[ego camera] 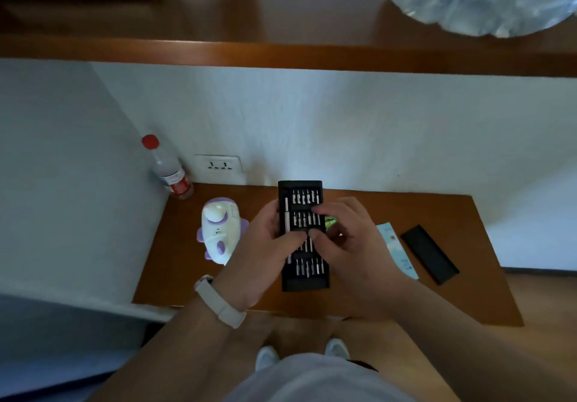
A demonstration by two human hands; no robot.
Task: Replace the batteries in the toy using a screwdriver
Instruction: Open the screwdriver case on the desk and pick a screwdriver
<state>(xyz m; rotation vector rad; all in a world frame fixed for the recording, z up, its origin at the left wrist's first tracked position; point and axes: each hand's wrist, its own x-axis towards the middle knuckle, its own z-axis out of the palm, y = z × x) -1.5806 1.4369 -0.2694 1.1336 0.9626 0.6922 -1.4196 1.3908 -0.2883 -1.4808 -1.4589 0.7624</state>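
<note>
**A:** Where's everything relative to the hands?

**B:** Low table (437, 304), everything on it. Bit case (304, 283) dead centre, open, long axis running away from the person toward the wall. Both hands over its middle. Toy (220, 229) sits just left of the case, near the left hand (265, 245), apart from it, untouched. Its long axis runs roughly parallel to the case.

**A:** So left hand reaches it?

**B:** My read, yes: short sideways move. Right hand would have to cross the case.

**A:** Hand states?

**B:** Left hand curled around the case's left edge, thumb across the bit rows, steadying it. Right hand (349, 239) has thumb and fingertips pinched down at the middle rows; looks like it's picking a bit, but can't tell if one is actually held. Driver handle seems seated in the slot on the left side.

**A:** Counts, big to small?

**B:** One table, one toy, one case, one black lid (430, 254) off to the right, one bottle (171, 173) back-left corner, one light-blue strip (398, 251) between case and lid, one green pack (330, 222) peeking out behind the right hand, probably batteries. Four rows of bits; individual bits too blurred to count.

**A:** Progress?

**B:** Early. Toy not opened yet, judging by how it lies.
</note>
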